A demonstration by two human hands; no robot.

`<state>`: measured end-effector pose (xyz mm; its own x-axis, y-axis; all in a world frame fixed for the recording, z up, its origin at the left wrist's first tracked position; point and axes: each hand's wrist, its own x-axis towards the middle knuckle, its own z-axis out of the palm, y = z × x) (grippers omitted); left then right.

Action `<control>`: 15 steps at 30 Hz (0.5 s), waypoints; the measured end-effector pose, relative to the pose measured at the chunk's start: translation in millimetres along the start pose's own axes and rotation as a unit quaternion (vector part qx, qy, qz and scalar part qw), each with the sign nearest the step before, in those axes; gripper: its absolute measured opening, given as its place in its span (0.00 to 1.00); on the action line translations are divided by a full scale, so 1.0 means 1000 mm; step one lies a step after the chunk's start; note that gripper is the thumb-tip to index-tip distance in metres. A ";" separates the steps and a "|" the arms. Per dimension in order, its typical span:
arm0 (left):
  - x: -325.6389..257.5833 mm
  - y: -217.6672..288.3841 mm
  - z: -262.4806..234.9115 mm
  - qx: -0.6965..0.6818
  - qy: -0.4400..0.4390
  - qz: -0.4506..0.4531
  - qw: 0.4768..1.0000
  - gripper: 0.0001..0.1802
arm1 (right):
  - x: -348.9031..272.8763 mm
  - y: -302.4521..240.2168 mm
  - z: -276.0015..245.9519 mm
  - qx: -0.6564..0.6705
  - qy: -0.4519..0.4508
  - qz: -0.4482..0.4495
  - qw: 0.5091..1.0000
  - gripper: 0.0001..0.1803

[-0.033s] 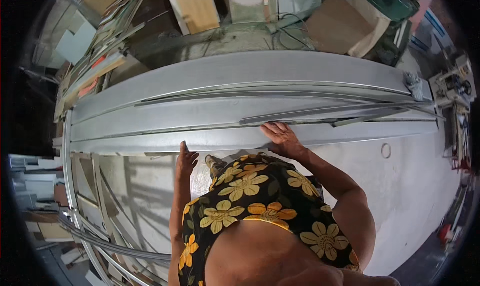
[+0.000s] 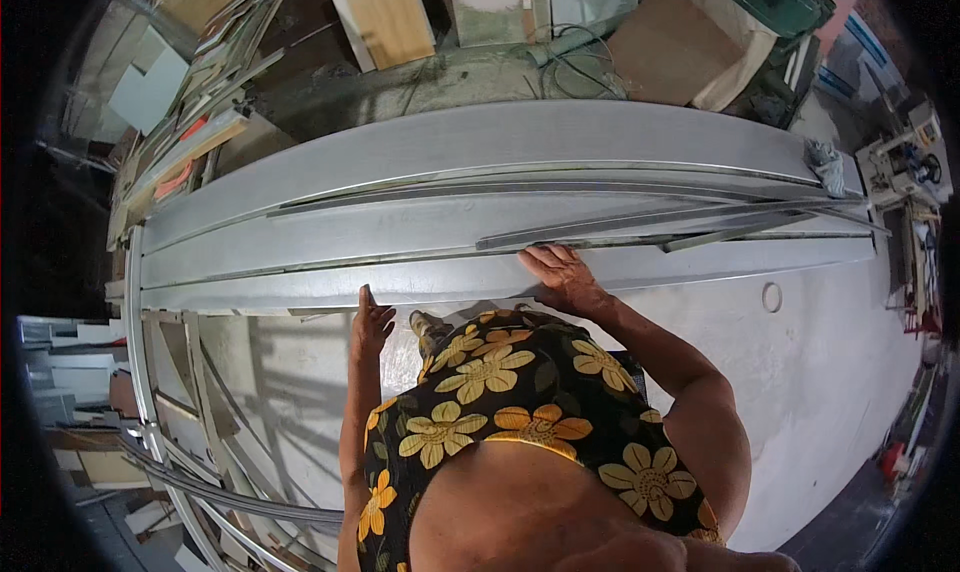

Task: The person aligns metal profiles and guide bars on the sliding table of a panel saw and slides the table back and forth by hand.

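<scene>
Nothing has shifted since the earlier frame: your hands sit on the long grey metal panel [image 2: 620, 270] just as they did then. That panel is the nearest of several long sheets stacked side by side on the workbench [image 2: 480, 142], and it runs across the whole view from left to right, its near edge facing your body. Your right hand [image 2: 562, 277] lies flat on top of it near the middle, palm down, fingers spread and stretched forward, gripping nothing; its fingertips touch a thin dark metal strip [image 2: 640, 230] that lies slanted along the sheets. Your left hand [image 2: 370, 320] is at the near edge of the same panel, fingers straight and together, pointing up against the edge; whether the thumb hooks under it you cannot tell from this view. Above the strip, more narrow metal profiles [image 2: 560, 187] lie lengthwise on the sheets. At the far right end of the bench sits a crumpled grey rag [image 2: 826, 164]. Beyond the bench, wooden boards [image 2: 385, 14] and a brown cardboard sheet [image 2: 668, 50] lean near a green machine [image 2: 790, 7]. On the pale concrete floor [image 2: 840, 372] to your right lies a small ring [image 2: 771, 296], well apart from your hands. To your left, a metal frame [image 2: 160, 392] leans below the bench.
</scene>
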<state>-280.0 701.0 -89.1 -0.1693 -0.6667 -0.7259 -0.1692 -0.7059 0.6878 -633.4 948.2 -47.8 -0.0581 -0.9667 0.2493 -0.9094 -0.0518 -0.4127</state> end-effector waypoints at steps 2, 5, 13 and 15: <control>0.002 0.007 -0.001 -0.006 -0.032 0.023 0.999 0.38 | 0.002 -0.001 -0.001 -0.012 -0.030 0.010 0.999 0.40; -0.005 0.006 -0.003 -0.009 -0.021 0.033 0.999 0.38 | 0.003 -0.006 -0.006 0.008 -0.042 0.001 0.999 0.41; -0.014 0.006 0.005 -0.025 -0.003 0.033 0.999 0.49 | 0.009 -0.017 -0.025 0.014 -0.074 0.035 0.997 0.38; -0.013 0.006 0.000 -0.036 -0.020 0.037 0.998 0.49 | 0.010 -0.018 -0.021 0.014 -0.045 0.010 0.999 0.36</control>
<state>-278.8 705.7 -75.4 -0.2177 -0.7083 -0.6715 -0.0840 -0.6718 0.7359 -626.6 944.8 -19.3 -0.0377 -0.9861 0.1620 -0.8967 -0.0381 -0.4409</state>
